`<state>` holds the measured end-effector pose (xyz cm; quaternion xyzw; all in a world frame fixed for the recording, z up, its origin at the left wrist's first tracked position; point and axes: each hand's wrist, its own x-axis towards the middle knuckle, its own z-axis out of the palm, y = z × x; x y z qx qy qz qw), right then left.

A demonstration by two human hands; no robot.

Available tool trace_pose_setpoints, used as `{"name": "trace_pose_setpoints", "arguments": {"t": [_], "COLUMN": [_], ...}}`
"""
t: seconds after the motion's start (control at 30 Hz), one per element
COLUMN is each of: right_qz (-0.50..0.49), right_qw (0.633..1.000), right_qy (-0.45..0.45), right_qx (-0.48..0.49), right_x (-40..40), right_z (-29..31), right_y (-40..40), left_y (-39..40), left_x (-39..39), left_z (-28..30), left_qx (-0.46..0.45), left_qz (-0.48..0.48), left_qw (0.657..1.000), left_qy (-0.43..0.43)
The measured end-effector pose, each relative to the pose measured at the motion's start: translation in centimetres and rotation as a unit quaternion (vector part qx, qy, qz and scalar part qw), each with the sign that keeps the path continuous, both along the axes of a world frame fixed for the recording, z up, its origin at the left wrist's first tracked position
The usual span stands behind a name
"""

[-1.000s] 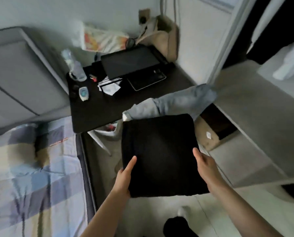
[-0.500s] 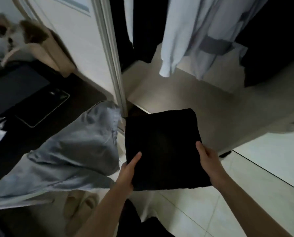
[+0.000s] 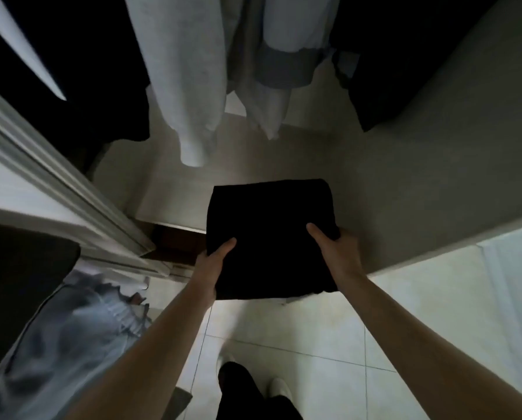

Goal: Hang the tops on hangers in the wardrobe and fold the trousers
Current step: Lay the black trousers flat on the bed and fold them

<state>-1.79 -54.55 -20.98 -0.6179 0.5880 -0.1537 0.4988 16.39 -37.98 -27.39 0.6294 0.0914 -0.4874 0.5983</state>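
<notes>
Folded black trousers [image 3: 270,237] are held flat between both hands, in the air at the open front of the wardrobe, partly over the wardrobe floor [image 3: 405,189] and partly over the tiled room floor [image 3: 314,328]. The left hand [image 3: 212,268] grips the near left edge, thumb lying on top, fingers hidden beneath the cloth. The right hand [image 3: 335,253] grips the near right edge in the same manner, thumb on top. Neither hand is free.

Above the bundle hang a white garment [image 3: 190,86], a pale garment with a grey-blue band [image 3: 284,65], and dark garments at either side. The wardrobe door frame [image 3: 56,189] stands to the left. A pale grey garment [image 3: 71,344] lies rumpled at lower left, apparently not yet dealt with.

Assessment: the trousers appear folded and ready to be set down on the wardrobe floor.

Risks:
- Only the near edges are gripped; the far end is unsupported and may sag or unfold if the bundle tilts forward.
- Pushing it in deep may brush the white garment's hanging cuff and drag it.
- Uneven release of the two hands may skew the fold.
- Setting it too near the front lip may let it slide onto the tiles.
</notes>
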Motion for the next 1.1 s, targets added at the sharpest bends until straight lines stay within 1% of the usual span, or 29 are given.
{"name": "trace_pose_setpoints", "arguments": {"t": [0.1, 0.13, 0.17, 0.2, 0.23, 0.3, 0.33, 0.37, 0.4, 0.47, 0.53, 0.6, 0.63, 0.7, 0.77, 0.83, 0.93, 1.0, 1.1], "right_qz": [-0.037, -0.046, -0.047, -0.048, -0.063, -0.104, -0.117, -0.111, -0.101, -0.077, -0.058, -0.065, -0.07, -0.073, -0.102, -0.14, -0.148, -0.142, -0.203], "right_qw": [0.998, 0.997, 0.997, 0.997, 0.995, 0.979, 0.968, 0.965, 0.968, 0.979, 0.985, 0.985, 0.984, 0.979, 0.972, 0.978, 0.984, 0.986, 0.977], "right_qy": [-0.024, -0.023, 0.004, 0.047, 0.079, 0.069, 0.055, 0.058, 0.072, 0.1, 0.115, 0.1, 0.094, 0.075, 0.042, 0.045, 0.073, 0.067, 0.064], "right_qx": [-0.054, -0.065, -0.066, -0.046, 0.008, 0.162, 0.215, 0.229, 0.219, 0.161, 0.118, 0.121, 0.132, 0.176, 0.207, 0.151, 0.071, 0.052, 0.033], "right_x": [3.0, 3.8, 4.3, 4.6, 4.7, 4.8, 4.7, 4.6, 4.3, 3.9, 3.5, 3.0, 2.6, 1.9, 1.7, 2.0, 2.6, 3.0, 4.2], "right_z": [-1.7, -3.1, -4.8, -6.6, -8.2, -11.0, -12.4, -13.2, -14.2, -15.5, -16.4, -17.4, -17.8, -18.4, -18.6, -18.7, -18.3, -17.8, -16.8], "right_y": [-2.0, -2.9, -3.8, -4.7, -5.4, -6.8, -7.0, -6.9, -6.7, -6.0, -5.4, -4.6, -4.2, -3.4, -3.3, -3.9, -5.0, -5.9, -7.3], "left_y": [-4.0, -5.4, -6.6, -7.4, -7.8, -8.1, -7.8, -7.4, -6.8, -6.2, -6.2, -6.2, -6.2, -6.3, -6.6, -7.3, -8.9, -10.7, -14.1], "left_x": [3.7, 4.6, 5.3, 5.7, 6.0, 6.4, 6.4, 6.3, 6.1, 5.3, 4.8, 4.4, 4.3, 4.5, 4.7, 4.8, 5.3, 5.8, 6.4], "left_z": [-3.1, -4.5, -5.9, -7.5, -9.3, -12.6, -14.6, -15.7, -16.7, -17.5, -17.9, -18.1, -18.1, -17.7, -17.5, -16.9, -15.4, -14.6, -13.7], "left_qx": [-0.006, 0.0, 0.016, 0.041, 0.074, 0.137, 0.162, 0.163, 0.151, 0.121, 0.133, 0.185, 0.184, 0.134, 0.088, 0.055, 0.055, 0.052, 0.06], "left_qz": [-0.014, -0.029, -0.059, -0.101, -0.146, -0.241, -0.284, -0.307, -0.313, -0.302, -0.28, -0.263, -0.256, -0.229, -0.197, -0.16, -0.138, -0.149, -0.167], "left_qw": [1.0, 0.999, 0.996, 0.988, 0.974, 0.938, 0.922, 0.917, 0.921, 0.931, 0.933, 0.924, 0.927, 0.949, 0.966, 0.973, 0.965, 0.954, 0.939], "left_qy": [-0.024, -0.042, -0.072, -0.113, -0.154, -0.209, -0.209, -0.195, -0.179, -0.164, -0.183, -0.206, -0.204, -0.169, -0.144, -0.157, -0.214, -0.254, -0.294]}}
